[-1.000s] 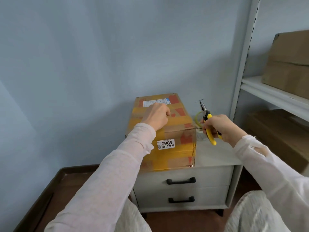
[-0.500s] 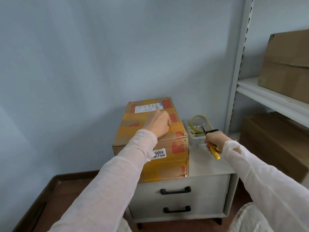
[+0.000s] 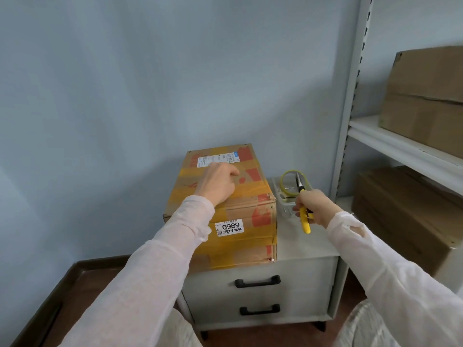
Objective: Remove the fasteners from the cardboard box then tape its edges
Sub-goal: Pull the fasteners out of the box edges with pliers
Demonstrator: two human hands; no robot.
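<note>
At the lower left of the frame, a pale pink sleeve runs up to the left hand (image 3: 220, 182), which I see curled into a loose fist and resting on top of the brown cardboard box (image 3: 250, 211), patched with yellow tape and red print. That box sits at the centre of the frame, on the left part of the white tabletop (image 3: 303, 244) of a two-drawer cabinet (image 3: 288, 296). A white sticker (image 3: 229, 227) reading 0989 shows on its near face.

Just right of the box, a clear plastic tray (image 3: 285, 209) stands on the tabletop, with a roll of yellowish transparent tape (image 3: 283, 181) upright in it. From where I watch, the right hand (image 3: 314, 204) grips yellow-handled pliers (image 3: 305, 221), whose metal tip points up in front of the roll.

At the far right, a grey metal shelf rack (image 3: 400, 146) carries plain brown cartons (image 3: 426, 96).
</note>
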